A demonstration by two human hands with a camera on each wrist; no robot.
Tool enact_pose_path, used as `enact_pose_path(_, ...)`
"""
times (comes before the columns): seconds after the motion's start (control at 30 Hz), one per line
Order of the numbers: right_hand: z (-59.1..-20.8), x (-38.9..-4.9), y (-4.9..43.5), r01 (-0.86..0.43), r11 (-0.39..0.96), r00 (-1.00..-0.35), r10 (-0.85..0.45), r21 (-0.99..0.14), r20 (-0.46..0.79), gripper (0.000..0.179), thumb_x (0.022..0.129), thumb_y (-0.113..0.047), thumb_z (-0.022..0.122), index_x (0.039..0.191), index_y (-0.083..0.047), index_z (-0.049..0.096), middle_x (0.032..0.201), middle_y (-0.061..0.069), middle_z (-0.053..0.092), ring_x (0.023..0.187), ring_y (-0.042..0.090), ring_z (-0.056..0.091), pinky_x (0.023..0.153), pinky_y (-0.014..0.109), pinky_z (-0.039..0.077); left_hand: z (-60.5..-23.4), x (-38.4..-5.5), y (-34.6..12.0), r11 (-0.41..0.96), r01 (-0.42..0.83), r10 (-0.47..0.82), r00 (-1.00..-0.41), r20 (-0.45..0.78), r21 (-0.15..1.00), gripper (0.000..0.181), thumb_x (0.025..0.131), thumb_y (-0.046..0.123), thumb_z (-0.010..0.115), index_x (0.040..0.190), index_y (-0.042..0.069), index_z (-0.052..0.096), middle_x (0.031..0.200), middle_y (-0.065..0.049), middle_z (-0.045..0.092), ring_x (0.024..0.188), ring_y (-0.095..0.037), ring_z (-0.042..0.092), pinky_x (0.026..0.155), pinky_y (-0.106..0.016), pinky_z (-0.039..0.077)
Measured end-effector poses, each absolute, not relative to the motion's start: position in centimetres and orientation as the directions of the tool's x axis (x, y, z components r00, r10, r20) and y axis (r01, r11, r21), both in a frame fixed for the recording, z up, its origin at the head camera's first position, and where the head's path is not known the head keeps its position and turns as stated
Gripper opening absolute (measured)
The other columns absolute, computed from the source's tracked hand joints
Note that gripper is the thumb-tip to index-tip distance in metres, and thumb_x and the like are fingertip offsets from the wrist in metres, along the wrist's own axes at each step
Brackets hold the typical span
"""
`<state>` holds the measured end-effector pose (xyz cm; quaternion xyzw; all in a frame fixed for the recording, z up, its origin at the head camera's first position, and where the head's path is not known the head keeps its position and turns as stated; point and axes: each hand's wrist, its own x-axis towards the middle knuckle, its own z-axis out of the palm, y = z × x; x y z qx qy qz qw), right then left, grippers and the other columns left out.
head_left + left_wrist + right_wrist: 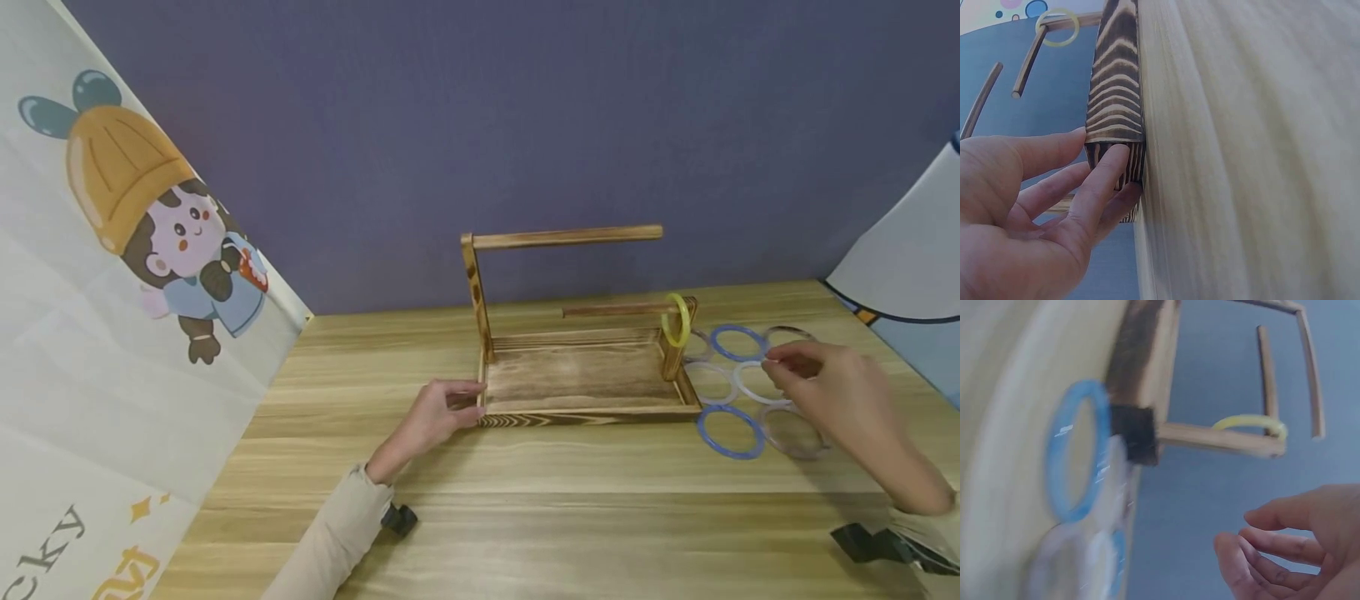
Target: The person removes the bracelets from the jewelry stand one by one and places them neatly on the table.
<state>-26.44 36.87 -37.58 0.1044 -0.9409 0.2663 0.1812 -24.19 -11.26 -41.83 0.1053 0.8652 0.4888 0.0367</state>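
Observation:
A wooden stand [577,417] with a tray base carries a tall bar [570,237] and a shorter, lower bar [611,310]. Around the lower bar, near its post, hangs a yellow ring [678,321]. My left hand [438,412] presses its fingertips against the tray's left end, as the left wrist view shows up close [1054,206]. Over the rings at the right is my right hand [840,396], its fingers loosely bent and holding nothing in the right wrist view. Beneath and beside it lie a white ring [738,383] and a blue ring [731,454].
Another blue ring [738,327] and several pale or purplish rings lie right of the stand on the wood-grain table [600,517]. A dark blue panel [525,125] rises behind. Printed cloths stand at the left [75,350] and right [907,242].

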Motion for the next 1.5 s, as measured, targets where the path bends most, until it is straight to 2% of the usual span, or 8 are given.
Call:
enact_pose_path(0.17, -35.6, -26.9, 34.8, -0.332, 0.810, -0.893, -0.103, -0.484, 0.439, 0.024, 0.095, -0.020, 0.067, 0.107, 0.000, 0.072, 0.089, 0.021, 0.073, 0.058, -0.006, 0.056, 0.039, 0.026, 0.038, -41.9, -24.2, -11.3, 0.493, 0.137, 0.211, -0.977, 0.034, 0.859, 0.039, 0.089, 0.009, 0.074, 0.125, -0.002, 0.066, 0.130, -0.016, 0.065, 0.116, -0.034, 0.063, 0.095, -0.035, 0.056)
enact_pose_path(0.4, -33.7, -27.6, 31.8, -0.374, 0.798, -0.873, -0.132, -0.472, 0.470, 0.024, 0.094, -0.020, 0.068, 0.106, 0.000, 0.073, 0.090, 0.021, 0.073, 0.075, 0.039, 0.068, 0.047, 0.022, 0.041, -42.0, -24.2, -11.2, 0.491, 0.133, 0.212, -0.977, 0.031, 0.861, 0.039, 0.089, 0.009, 0.074, 0.125, -0.002, 0.066, 0.130, -0.016, 0.064, 0.117, -0.035, 0.063, 0.095, -0.035, 0.057)
enact_pose_path(0.5, -33.1, -27.9, 30.6, -0.365, 0.796, -0.879, -0.125, -0.482, 0.459, 0.027, 0.095, -0.024, 0.067, 0.106, 0.000, 0.073, 0.091, 0.021, 0.074, 0.078, 0.041, 0.068, 0.051, 0.026, 0.045, -42.0, -24.2, -11.2, 0.490, 0.133, 0.214, -0.976, 0.030, 0.861, 0.039, 0.089, 0.010, 0.074, 0.125, -0.002, 0.066, 0.130, -0.017, 0.064, 0.117, -0.035, 0.063, 0.094, -0.034, 0.057)
enact_pose_path(0.67, -33.1, -28.6, 29.1, -0.339, 0.797, -0.896, -0.113, -0.500, 0.429, 0.029, 0.096, -0.028, 0.065, 0.103, -0.001, 0.072, 0.089, 0.020, 0.073, 0.074, 0.036, 0.067, 0.054, 0.037, 0.049, -42.0, -24.2, -11.2, 0.493, 0.127, 0.205, -0.978, 0.027, 0.861, 0.039, 0.089, 0.009, 0.074, 0.125, -0.002, 0.066, 0.129, -0.017, 0.065, 0.116, -0.034, 0.063, 0.093, -0.033, 0.057)
enact_pose_path(0.87, -33.8, -28.8, 28.3, -0.334, 0.809, -0.904, -0.130, -0.483, 0.408, 0.026, 0.095, -0.024, 0.067, 0.094, 0.002, 0.071, 0.076, 0.016, 0.071, 0.051, 0.018, 0.056, 0.039, 0.029, 0.039, -42.1, -24.1, -11.1, 0.491, 0.132, 0.215, -0.976, 0.027, 0.861, 0.038, 0.089, 0.008, 0.073, 0.125, -0.002, 0.066, 0.130, -0.016, 0.064, 0.117, -0.034, 0.063, 0.095, -0.034, 0.057)
enact_pose_path(1.0, -34.1, -28.9, 28.2, -0.333, 0.800, -0.908, -0.129, -0.499, 0.399, 0.025, 0.096, -0.021, 0.065, 0.093, 0.002, 0.071, 0.074, 0.015, 0.071, 0.045, 0.015, 0.051, 0.033, 0.028, 0.033, -42.1, -24.1, -11.2, 0.492, 0.136, 0.214, -0.976, 0.032, 0.860, 0.038, 0.089, 0.008, 0.074, 0.125, -0.002, 0.066, 0.130, -0.017, 0.064, 0.116, -0.035, 0.063, 0.095, -0.034, 0.057)
enact_pose_path(1.27, -34.1, -29.1, 28.3, -0.354, 0.770, -0.903, -0.132, -0.531, 0.410, 0.023, 0.097, -0.019, 0.064, 0.096, 0.004, 0.070, 0.077, 0.019, 0.073, 0.053, 0.019, 0.066, 0.030, 0.028, 0.034, -41.9, -24.2, -11.2, 0.498, 0.137, 0.208, -0.978, 0.035, 0.856, 0.038, 0.089, 0.007, 0.074, 0.125, -0.002, 0.066, 0.129, -0.016, 0.065, 0.116, -0.034, 0.063, 0.095, -0.034, 0.056)
enact_pose_path(1.5, -33.6, -28.9, 28.1, -0.356, 0.769, -0.896, -0.120, -0.532, 0.427, 0.024, 0.098, -0.020, 0.063, 0.097, 0.003, 0.071, 0.076, 0.015, 0.073, 0.054, 0.015, 0.065, 0.031, 0.028, 0.035, -41.8, -24.2, -11.2, 0.504, 0.132, 0.203, -0.979, 0.031, 0.853, 0.038, 0.089, 0.006, 0.073, 0.125, -0.001, 0.066, 0.129, -0.016, 0.065, 0.116, -0.033, 0.064, 0.094, -0.032, 0.057)
